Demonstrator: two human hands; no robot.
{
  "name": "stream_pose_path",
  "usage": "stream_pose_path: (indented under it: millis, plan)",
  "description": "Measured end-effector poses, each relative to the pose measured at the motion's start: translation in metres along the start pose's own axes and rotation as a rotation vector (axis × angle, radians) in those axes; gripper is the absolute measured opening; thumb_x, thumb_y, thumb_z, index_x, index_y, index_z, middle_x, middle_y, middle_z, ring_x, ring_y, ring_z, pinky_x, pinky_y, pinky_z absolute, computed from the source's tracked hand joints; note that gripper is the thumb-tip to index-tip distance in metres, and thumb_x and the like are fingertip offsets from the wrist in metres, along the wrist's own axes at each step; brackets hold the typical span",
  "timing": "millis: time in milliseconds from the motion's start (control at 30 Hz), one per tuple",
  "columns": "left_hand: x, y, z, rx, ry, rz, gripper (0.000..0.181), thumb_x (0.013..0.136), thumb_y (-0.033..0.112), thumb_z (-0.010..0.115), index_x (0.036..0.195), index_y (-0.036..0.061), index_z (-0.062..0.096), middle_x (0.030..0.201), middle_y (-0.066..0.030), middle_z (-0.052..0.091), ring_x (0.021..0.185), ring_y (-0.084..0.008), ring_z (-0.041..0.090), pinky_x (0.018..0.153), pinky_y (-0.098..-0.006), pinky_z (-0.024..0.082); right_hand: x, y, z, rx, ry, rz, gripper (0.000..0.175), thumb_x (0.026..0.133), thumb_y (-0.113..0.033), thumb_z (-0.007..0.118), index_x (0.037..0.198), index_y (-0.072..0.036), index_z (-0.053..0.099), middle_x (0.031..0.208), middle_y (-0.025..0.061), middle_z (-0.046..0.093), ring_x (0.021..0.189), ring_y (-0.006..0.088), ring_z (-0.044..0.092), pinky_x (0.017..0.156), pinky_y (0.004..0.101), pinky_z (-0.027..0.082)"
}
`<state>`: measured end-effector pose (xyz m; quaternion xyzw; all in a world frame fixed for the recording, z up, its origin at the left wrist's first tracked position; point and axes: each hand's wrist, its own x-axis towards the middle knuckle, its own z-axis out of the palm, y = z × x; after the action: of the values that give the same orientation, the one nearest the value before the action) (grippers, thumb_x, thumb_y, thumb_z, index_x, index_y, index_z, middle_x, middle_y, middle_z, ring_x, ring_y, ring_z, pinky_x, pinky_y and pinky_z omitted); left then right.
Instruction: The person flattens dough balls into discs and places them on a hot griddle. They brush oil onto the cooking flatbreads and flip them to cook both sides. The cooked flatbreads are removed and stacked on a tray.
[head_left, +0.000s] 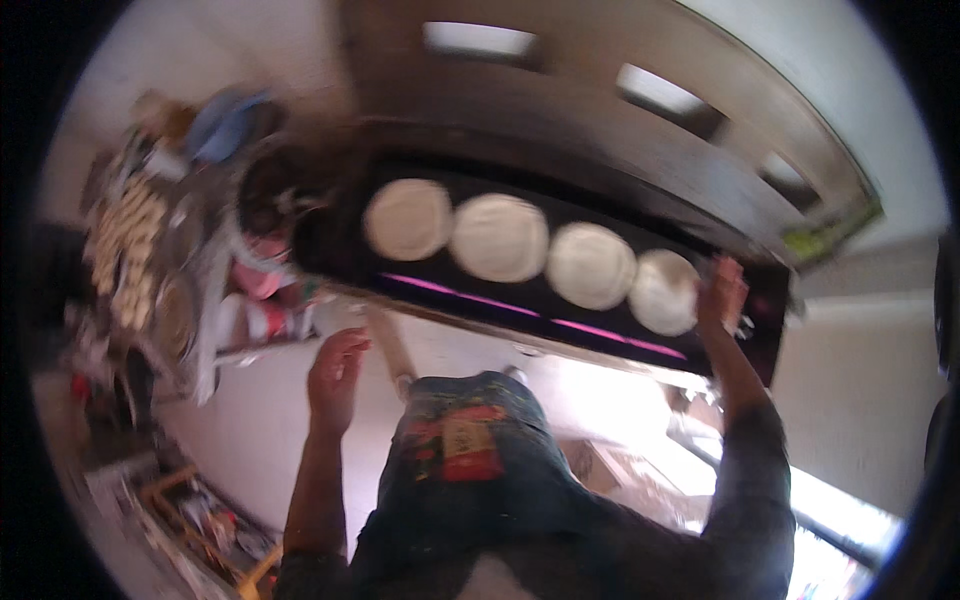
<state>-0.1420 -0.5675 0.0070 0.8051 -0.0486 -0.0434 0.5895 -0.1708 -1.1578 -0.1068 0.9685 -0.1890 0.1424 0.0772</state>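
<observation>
Several round, pale flatbreads lie in a row on a long dark griddle (761, 300). Among them are the leftmost flatbread (409, 220), a wider flatbread (500, 238) beside it, and a third flatbread (591, 265). My right hand (721, 294) is over the griddle at the right edge of the rightmost flatbread (664, 292), which has a darker patch. Blur hides whether the fingers touch it; nothing shows in the hand. In front of the griddle, my left hand (337, 371) hangs in the air with fingers loosely bent, holding nothing.
A pink glow (457, 294) runs along the griddle's front. At left, a table bears many dough pieces (129, 251), a blue container (225, 124) and a round dish (176, 319). A hood (570, 97) stands behind the griddle. A cardboard box (592, 465) sits low at right.
</observation>
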Motion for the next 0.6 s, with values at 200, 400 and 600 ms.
stream_pose_path:
  millis: [200, 400, 600]
  plan:
    - [-0.046, -0.105, -0.166, -0.204, 0.391, -0.242, 0.022, 0.088, 0.005, 0.054, 0.109, 0.0006, 0.057, 0.105, -0.0063, 0.061, 0.097, -0.0139, 0.057, 0.087, -0.0266, 0.044, -0.022, -0.16, -0.076, 0.432, 0.142, -0.09, 0.068, 0.095, -0.045, 0.036, 0.145, -0.004, 0.015, 0.151, 0.0139, 0.013, 0.14, 0.0311, 0.005, 0.111, 0.0451, 0.003]
    - [-0.035, -0.25, -0.418, 0.084, 0.857, -0.072, 0.028, 0.094, 0.013, 0.049, 0.119, 0.0011, 0.052, 0.113, -0.0091, 0.057, 0.107, -0.0177, 0.053, 0.094, -0.0298, 0.042, -0.068, -0.588, -0.16, 1.556, -0.19, -0.335, 0.069, 0.087, -0.014, 0.044, 0.145, -0.001, 0.008, 0.152, 0.0172, 0.003, 0.14, 0.0271, 0.004, 0.113, 0.0387, 0.003]
    - [-0.009, -0.313, -0.547, 0.297, 1.038, -0.351, 0.034, 0.093, 0.023, 0.049, 0.121, 0.0046, 0.052, 0.126, -0.0146, 0.051, 0.114, -0.0255, 0.051, 0.096, -0.0367, 0.04, -0.048, -0.938, -0.168, 1.098, -0.302, -1.083, 0.072, 0.089, -0.039, 0.05, 0.141, 0.0, 0.019, 0.147, 0.0248, 0.013, 0.137, 0.0397, 0.013, 0.109, 0.049, 0.018]
